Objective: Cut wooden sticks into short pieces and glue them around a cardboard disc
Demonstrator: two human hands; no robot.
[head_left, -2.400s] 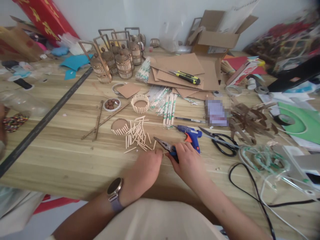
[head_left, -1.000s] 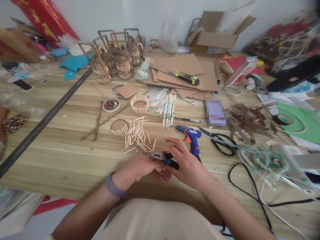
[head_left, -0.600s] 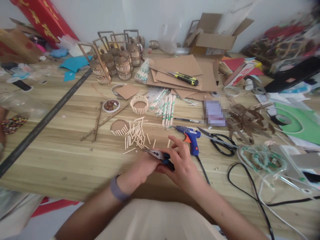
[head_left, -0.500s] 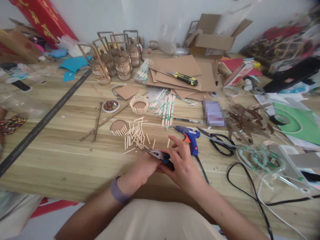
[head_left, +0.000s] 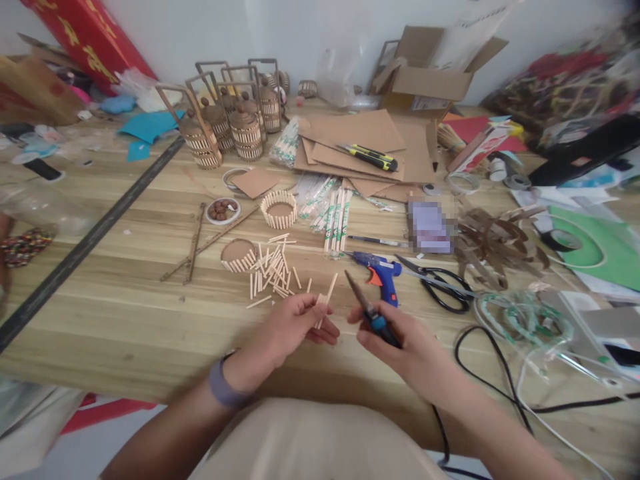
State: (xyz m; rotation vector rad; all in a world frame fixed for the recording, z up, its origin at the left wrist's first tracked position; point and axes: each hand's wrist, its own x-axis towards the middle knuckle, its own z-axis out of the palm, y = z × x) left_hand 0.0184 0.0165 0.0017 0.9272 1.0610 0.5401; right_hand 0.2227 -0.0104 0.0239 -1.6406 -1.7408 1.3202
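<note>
Between the thumb and fingers of my left hand are pale wooden sticks, pointing up and away from me. My right hand is closed round the dark and blue handles of a pair of pliers, whose jaws point up and to the left, apart from the sticks. A heap of short cut sticks lies just beyond my left hand. Behind it are a round cardboard base partly edged with sticks and a fully ringed one. A blue glue gun rests beyond my right hand.
Black scissors and a coil of brown strips lie to the right, near a black cable. Wrapped chopsticks, cardboard sheets and a utility knife lie farther back. Several small lidded baskets stand at back left.
My hands have moved apart. The pliers have swung right and upright in my right hand, and the sticks in my left hand now show.
</note>
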